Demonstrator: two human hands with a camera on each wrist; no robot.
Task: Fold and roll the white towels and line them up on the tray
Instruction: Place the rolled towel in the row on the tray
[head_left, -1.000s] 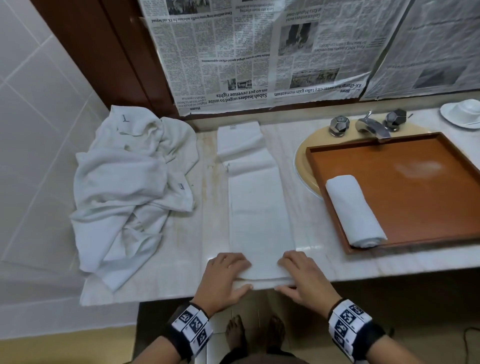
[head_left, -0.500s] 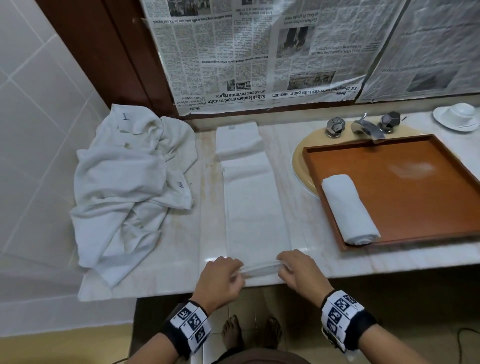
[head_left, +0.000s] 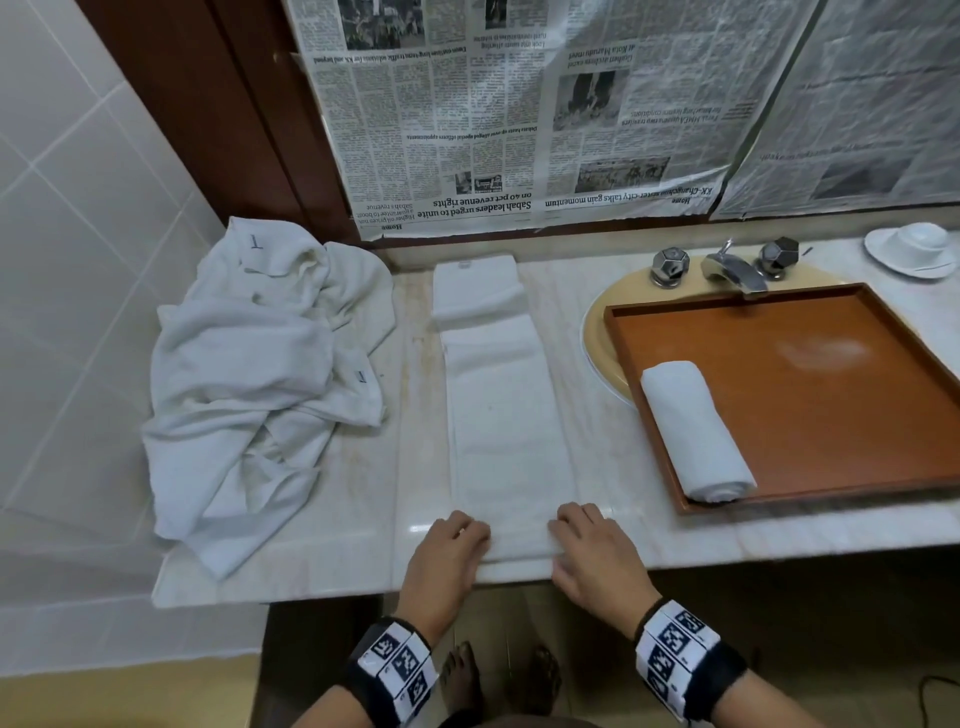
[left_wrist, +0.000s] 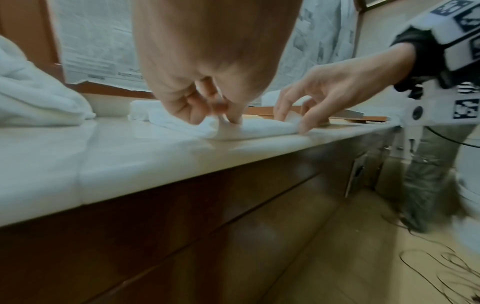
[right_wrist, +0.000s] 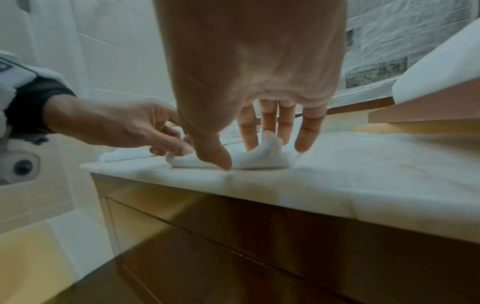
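A long folded white towel (head_left: 504, 415) lies as a strip from the back wall to the counter's front edge. Its near end is turned over into a small first roll (left_wrist: 259, 127). My left hand (head_left: 452, 540) pinches the roll's left end with curled fingers (left_wrist: 233, 115). My right hand (head_left: 587, 540) holds the right end, thumb in front and fingers (right_wrist: 267, 127) behind the bunched cloth (right_wrist: 259, 160). One rolled white towel (head_left: 696, 431) lies at the left side of the orange-brown tray (head_left: 857, 415).
A heap of unfolded white towels (head_left: 260, 374) covers the counter's left part. The tray sits over a sink with a tap (head_left: 732, 270) behind it. A white cup and saucer (head_left: 911, 249) stands at the back right. Newspaper covers the wall.
Both hands lay flat on the towel's near end at the counter edge. They lifted that end and turned it over, so a small roll now sits under the fingers.
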